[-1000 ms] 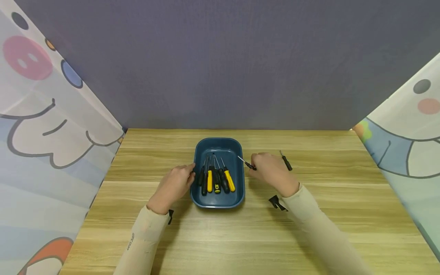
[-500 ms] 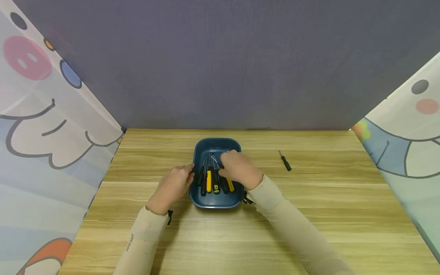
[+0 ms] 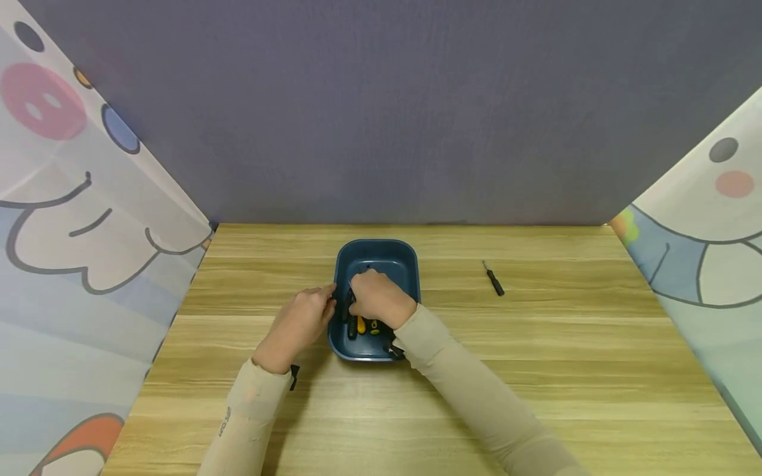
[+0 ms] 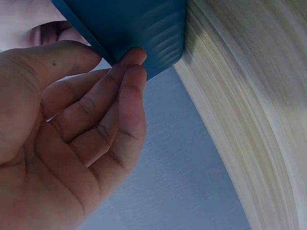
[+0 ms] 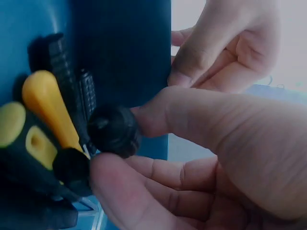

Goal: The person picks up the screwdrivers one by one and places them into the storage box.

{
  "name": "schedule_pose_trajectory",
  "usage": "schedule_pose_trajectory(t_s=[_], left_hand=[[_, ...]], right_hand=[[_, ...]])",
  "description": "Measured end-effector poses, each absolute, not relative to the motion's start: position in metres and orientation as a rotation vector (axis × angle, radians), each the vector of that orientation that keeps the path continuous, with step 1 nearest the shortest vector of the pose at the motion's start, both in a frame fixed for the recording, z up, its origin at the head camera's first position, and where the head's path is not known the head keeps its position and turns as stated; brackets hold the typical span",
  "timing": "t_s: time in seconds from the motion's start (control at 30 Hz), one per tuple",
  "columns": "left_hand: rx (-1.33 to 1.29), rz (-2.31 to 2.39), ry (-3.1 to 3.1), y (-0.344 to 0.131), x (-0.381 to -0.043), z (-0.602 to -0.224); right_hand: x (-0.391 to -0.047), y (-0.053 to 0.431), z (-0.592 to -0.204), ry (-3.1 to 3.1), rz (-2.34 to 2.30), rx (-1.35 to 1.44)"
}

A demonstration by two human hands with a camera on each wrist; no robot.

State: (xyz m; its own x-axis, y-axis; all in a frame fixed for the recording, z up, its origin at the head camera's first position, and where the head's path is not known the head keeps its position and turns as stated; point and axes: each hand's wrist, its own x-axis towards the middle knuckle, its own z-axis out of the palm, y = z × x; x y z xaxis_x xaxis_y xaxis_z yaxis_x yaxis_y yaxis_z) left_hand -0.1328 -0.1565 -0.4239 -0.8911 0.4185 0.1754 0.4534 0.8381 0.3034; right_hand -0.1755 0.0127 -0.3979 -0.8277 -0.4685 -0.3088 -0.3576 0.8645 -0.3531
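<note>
A dark blue rectangular tray (image 3: 400, 254) holds several screwdrivers with black or yellow handles, among them a yellow-handled screwdriver (image 5: 48, 100). At the tray's left rim, my left hand (image 3: 300, 324) pinches the edge between thumb and fingers. My right hand (image 3: 381, 297) is inside the tray, over the other tools, and grips a black-handled screwdriver (image 5: 115, 132) between thumb and fingers. That handle's end faces the right wrist camera; the hand covers most of its shaft. A black and yellow handle (image 5: 36, 139) lies close to the right fingertips.
Farther right on the wooden table (image 3: 565, 330) lies a small black screwdriver (image 3: 494, 281), apart from the tray. A grey panel (image 3: 381, 112) stands behind the table's back edge. Printed cartoon cloths hang on both sides.
My right hand has carried its screwdriver leftward from beside the tray, over the rim and down among the other screwdrivers. The left hand has stayed on the rim.
</note>
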Motion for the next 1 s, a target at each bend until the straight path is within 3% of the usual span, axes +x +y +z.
schedule_pose_trajectory(t_s=[1.0], left_hand=[[-0.706, -0.485, -2.878, -0.155, -0.134, -0.425]], right_hand=[[-0.167, 0.038, -0.378, 2.726, -0.317, -0.663]])
